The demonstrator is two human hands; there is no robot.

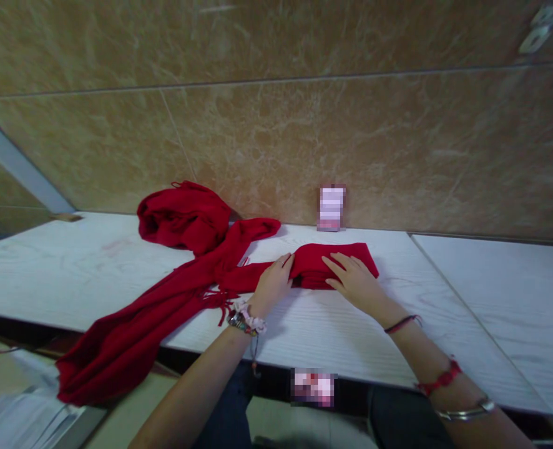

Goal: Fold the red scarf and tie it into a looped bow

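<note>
A red scarf (332, 267) lies on the white wood-grain tabletop, its right end folded into a flat, layered bundle. At the left edge of that bundle, my left hand (274, 284) rests across the scarf with fingers stretched out. Lying on top of the folds, my right hand (357, 284) is open, its fingers spread. Further left, the red cloth runs on unfolded, with a tasselled fringe (223, 299) near the left wrist. One long loose length (131, 337) hangs over the front edge. Where the pieces join under the overlap is hidden.
Bunched red cloth (185, 218) sits at the back left against the tan marbled wall (267, 143). A small blurred-out card (331, 209) stands at the wall behind the folds. A seam crosses the tabletop (505, 280) on the right. Papers (21, 418) lie below left.
</note>
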